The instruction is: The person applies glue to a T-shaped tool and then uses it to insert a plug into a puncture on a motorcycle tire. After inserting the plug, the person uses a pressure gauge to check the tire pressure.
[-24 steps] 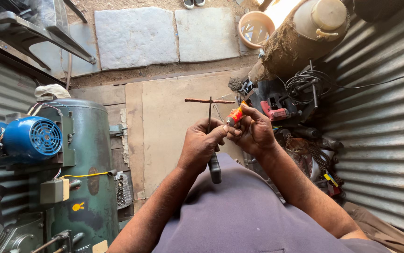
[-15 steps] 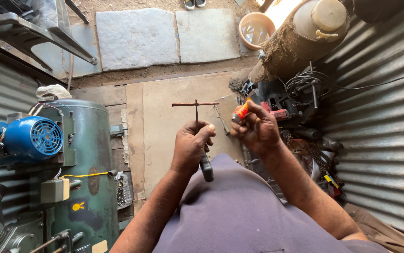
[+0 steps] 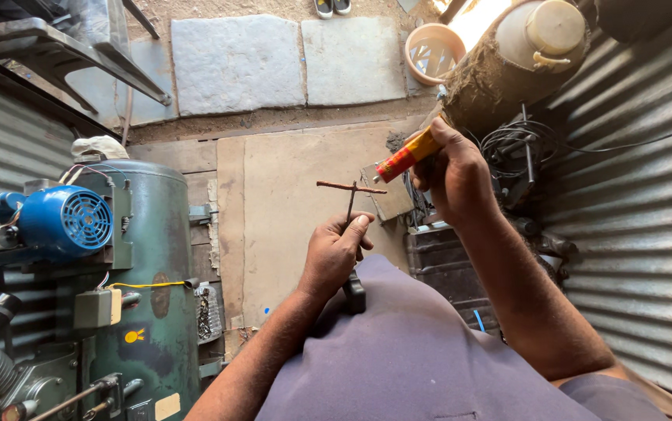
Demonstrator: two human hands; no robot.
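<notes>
I see the green tank (image 3: 145,257) of a compressor filling the left side, with its blue motor (image 3: 63,222) mounted on it, and ribbed metal sheeting (image 3: 640,234) walling the right. Stone slabs (image 3: 238,62) lie on the ground ahead, beside a round basin (image 3: 433,51). My left hand (image 3: 336,249) is curled tight around a dark-handled tool (image 3: 354,292) that stands upright just over my lap, its rusty cross-shaped top (image 3: 349,187) poking above the fingers (image 3: 351,230). My right hand (image 3: 453,175) is raised up and apart from it, fingers wrapped around a small red and yellow tube (image 3: 402,160) whose tip points down toward the crossbar without touching. I judge the work half done at most: tool held ready, tube not yet applied.
</notes>
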